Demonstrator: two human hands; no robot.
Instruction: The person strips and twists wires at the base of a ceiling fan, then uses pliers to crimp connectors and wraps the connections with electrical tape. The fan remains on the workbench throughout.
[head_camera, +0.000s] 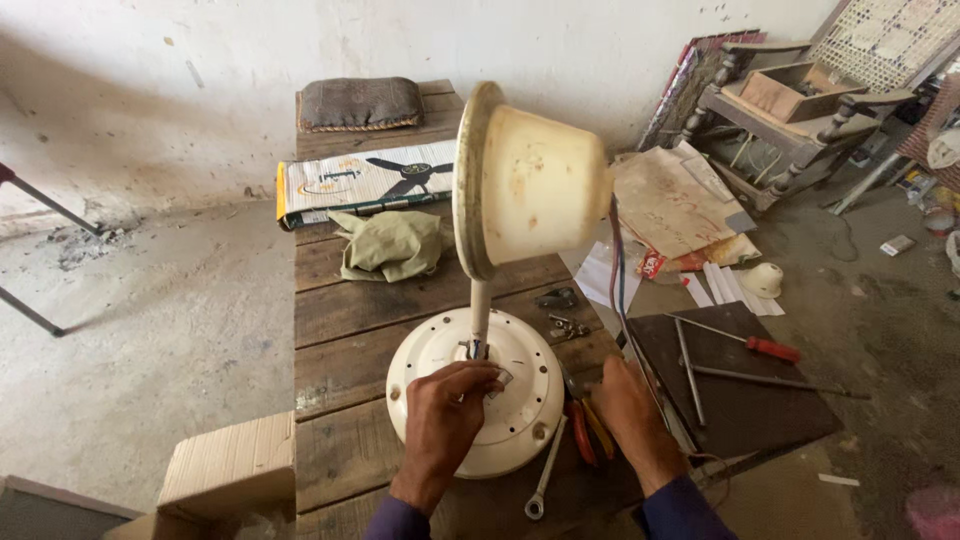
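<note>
Two hands, left hand (447, 408) gripping cream fan motor (477, 400) wires, right hand (626, 402) closed state unclear

A long flat carton (365, 183) lies across the far part of the wooden bench, well beyond the fingers (470, 378) of the left hand (445, 415); its top face is white with a picture of a dark three-bladed fan, and its near edge is yellow. A plain brown cardboard box (230, 465) stands at the bench's near corner, to the left of those fingers and apart from them. Past the right hand (625, 405), up and to the right of its fingers, a small red and white wrapper (652, 264) lies among loose white papers. A small white box (897, 244) lies on the floor far to the right.
</note>
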